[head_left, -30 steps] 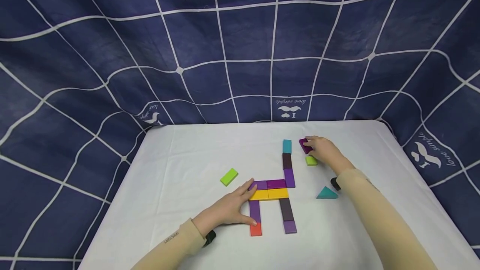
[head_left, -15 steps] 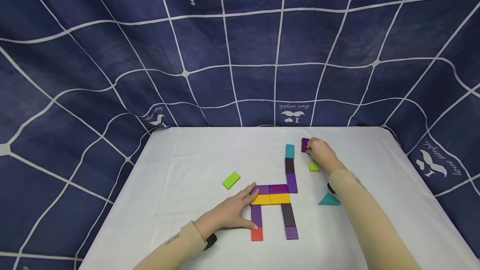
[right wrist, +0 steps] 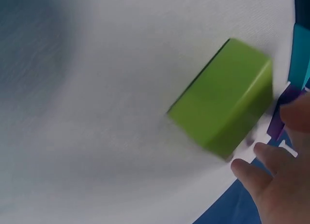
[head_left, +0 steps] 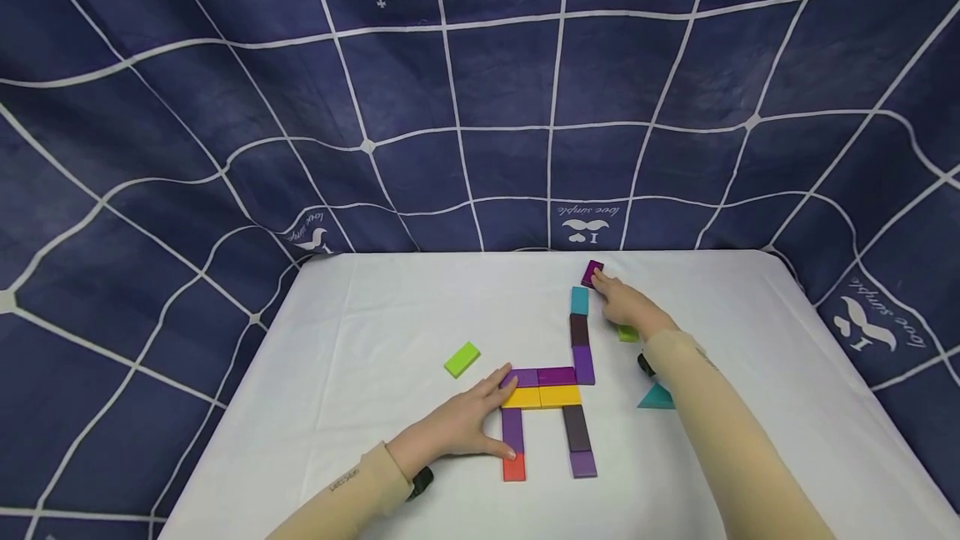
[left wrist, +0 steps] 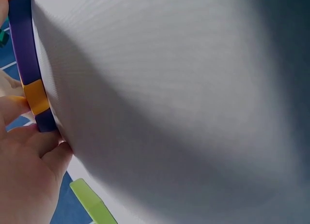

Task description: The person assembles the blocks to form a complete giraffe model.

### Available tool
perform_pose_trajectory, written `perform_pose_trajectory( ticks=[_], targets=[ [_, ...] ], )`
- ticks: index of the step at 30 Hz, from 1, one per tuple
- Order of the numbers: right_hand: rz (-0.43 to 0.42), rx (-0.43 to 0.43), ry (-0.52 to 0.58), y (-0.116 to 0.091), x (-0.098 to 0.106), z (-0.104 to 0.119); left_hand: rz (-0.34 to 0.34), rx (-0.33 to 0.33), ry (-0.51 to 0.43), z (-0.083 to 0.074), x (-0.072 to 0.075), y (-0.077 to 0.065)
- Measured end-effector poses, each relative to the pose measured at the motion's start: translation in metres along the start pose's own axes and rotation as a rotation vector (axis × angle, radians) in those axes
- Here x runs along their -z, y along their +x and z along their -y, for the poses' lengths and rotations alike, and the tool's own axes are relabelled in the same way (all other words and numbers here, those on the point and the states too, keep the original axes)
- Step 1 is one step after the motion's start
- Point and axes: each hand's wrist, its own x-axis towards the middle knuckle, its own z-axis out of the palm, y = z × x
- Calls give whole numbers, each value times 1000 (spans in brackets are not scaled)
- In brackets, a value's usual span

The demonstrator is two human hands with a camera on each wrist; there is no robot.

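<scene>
Flat coloured blocks form a figure on the table. My left hand (head_left: 453, 425) rests along its left side, fingers spread, with fingertips at the yellow blocks (head_left: 559, 396) and the purple row, and the thumb by the red block (head_left: 513, 470). At the far end, my right hand (head_left: 630, 307) holds a dark purple block (head_left: 592, 271) between its fingertips, just beyond the light blue block (head_left: 580, 301) that tops the upright column. In the right wrist view this purple block (right wrist: 277, 121) is partly hidden by a finger.
A lime green block (head_left: 462, 359) lies left of the figure. Another green block (right wrist: 223, 96) sits under the right hand, largely covered in the head view. A teal triangle (head_left: 656, 397) lies by the right forearm. The white-covered table (head_left: 375, 307) ends at a blue curtain (head_left: 495, 165).
My right hand has moved left and farther back with the dark purple block, bringing it near the column's top and turning it. The left hand stays in place.
</scene>
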Motion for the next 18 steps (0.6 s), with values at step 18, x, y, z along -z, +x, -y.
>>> perform_pose_trajectory(
  ticks=[18],
  targets=[
    [-53,39,-45,6,-6,4,-4,3,-8,-2,1,-1]
  ],
)
